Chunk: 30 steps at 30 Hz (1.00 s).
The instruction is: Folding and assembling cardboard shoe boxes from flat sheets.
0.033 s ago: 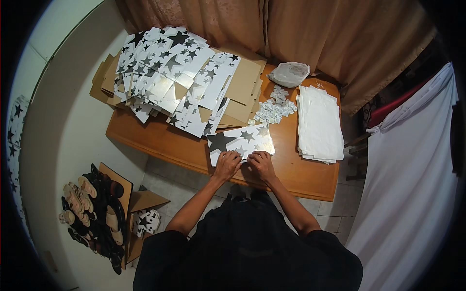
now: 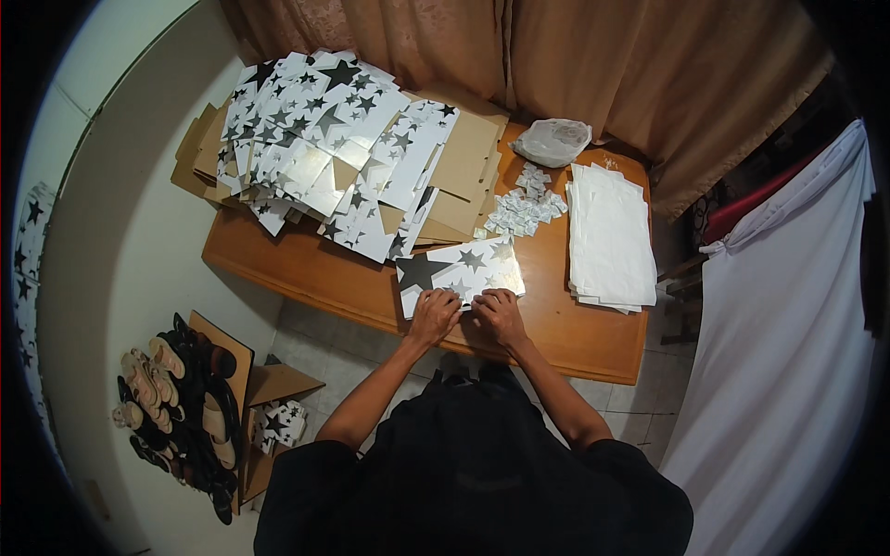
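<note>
A white cardboard box printed with black and grey stars lies closed near the front edge of the wooden table. My left hand grips its near edge with bent fingers, left of the middle. Close beside it, my right hand holds the same edge, fingers curled over the top. The fingertips are partly hidden, and the box's near side is mostly covered by my hands. Just beyond the box lies a loose heap of small whitish packets.
Star-printed cardboard sheets pile up at the far left over brown cardboard. A stack of white paper lies to the right, near a clear plastic bag. Shoes fill a rack at lower left; white cloth hangs at right.
</note>
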Tool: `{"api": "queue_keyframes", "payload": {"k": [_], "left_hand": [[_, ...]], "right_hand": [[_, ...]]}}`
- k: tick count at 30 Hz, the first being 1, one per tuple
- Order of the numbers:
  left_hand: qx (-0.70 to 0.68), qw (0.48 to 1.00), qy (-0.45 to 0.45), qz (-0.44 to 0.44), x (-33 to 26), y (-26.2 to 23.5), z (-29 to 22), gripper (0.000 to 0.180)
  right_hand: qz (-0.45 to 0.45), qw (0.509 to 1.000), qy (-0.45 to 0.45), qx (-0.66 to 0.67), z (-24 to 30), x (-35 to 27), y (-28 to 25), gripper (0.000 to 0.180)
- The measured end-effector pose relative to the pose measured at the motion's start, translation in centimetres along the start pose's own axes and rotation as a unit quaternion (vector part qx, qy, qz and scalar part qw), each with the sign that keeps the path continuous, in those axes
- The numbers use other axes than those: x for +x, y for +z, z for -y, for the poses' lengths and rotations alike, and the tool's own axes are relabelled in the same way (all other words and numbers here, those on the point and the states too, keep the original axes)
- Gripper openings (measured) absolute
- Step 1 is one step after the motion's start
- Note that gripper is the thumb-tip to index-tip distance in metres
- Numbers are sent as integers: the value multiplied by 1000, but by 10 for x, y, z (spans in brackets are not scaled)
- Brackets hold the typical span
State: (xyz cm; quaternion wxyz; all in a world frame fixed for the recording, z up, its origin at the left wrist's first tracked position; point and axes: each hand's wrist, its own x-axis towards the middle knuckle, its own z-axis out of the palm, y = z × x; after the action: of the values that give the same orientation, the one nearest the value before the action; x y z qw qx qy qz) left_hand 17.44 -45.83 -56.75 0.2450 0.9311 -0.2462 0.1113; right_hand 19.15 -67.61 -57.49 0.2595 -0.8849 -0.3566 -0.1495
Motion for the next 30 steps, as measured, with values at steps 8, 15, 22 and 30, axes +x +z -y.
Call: {"api": "queue_keyframes", "payload": {"k": [8, 15, 22, 30], "left_hand": [[-27, 1000, 1, -14, 2, -7, -2, 28], [-35, 999, 0, -23, -3, -1, 4, 32], [-28, 999, 2, -23, -2, 3, 5, 25], [2, 999, 5, -45, -3, 14, 3, 19]], "right_hand": [[15, 999, -20, -37, -1, -3, 0, 34], [12, 998, -43, -45, 1, -2, 3, 29], [19, 998, -32, -53, 3, 0, 4, 30], [17, 998, -16, -59, 5, 3, 2, 26]]}}
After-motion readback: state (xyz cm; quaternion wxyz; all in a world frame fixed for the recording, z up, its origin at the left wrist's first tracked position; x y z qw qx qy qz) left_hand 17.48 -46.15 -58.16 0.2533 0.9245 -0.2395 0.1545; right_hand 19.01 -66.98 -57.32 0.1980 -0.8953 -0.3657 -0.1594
